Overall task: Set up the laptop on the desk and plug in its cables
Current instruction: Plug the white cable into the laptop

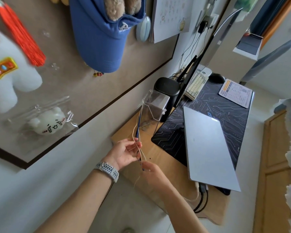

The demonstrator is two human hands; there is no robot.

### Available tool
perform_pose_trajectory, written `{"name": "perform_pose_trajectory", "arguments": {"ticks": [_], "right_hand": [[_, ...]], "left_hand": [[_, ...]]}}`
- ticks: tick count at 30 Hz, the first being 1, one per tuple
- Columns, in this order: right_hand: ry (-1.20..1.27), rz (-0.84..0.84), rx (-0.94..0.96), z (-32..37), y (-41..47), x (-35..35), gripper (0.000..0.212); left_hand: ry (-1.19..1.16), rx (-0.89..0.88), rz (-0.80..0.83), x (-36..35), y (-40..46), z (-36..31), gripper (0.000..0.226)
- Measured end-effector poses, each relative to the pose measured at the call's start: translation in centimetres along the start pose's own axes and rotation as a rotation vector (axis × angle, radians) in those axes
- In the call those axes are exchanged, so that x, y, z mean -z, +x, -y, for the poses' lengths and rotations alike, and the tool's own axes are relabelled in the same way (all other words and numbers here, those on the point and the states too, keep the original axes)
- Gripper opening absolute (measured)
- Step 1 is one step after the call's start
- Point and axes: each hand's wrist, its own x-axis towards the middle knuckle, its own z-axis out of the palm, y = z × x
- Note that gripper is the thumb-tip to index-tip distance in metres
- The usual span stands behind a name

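The silver laptop (208, 148) lies shut on the dark desk mat (225, 106), centre right, its long axis running from upper left to lower right. Cables are plugged into its lower edge. At lower centre, the left hand (124, 153) loosely pinches a beige cable (133, 133); the right hand (151, 170) grips a blue cable (137, 133).

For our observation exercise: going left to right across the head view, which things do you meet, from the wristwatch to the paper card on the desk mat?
wristwatch → left hand → clear plastic box → laptop → paper card
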Motion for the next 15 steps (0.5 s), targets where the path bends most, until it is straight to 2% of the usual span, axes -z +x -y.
{"name": "perform_pose_trajectory", "arguments": {"ticks": [4,8,10,13,15], "right_hand": [[0.026,0.038,-0.01,0.3,0.1,-1.2,0.033],[-0.022,0.008,0.015,0.7,-0.1,-0.7,0.022],[0.033,0.008,0.062,1.1,-0.2,-0.3,0.027],[0.161,-0.059,0.172,3.4,-0.9,1.5,0.023],[0.229,-0.084,0.224,5.6,-1.5,3.4,0.021]], "left_hand": [[-0.185,0.092,0.02,-1.5,-0.6,-1.0,0.016],[-0.218,0.05,0.024,-2.1,-1.1,-2.0,0.015],[-0.082,0.006,-0.013,-2.1,-1.3,-2.0,0.016],[0.298,-0.047,-0.069,-1.5,-1.7,-0.3,0.03],[0.545,-0.075,0.019,-0.8,-2.6,1.0,0.026]]}}
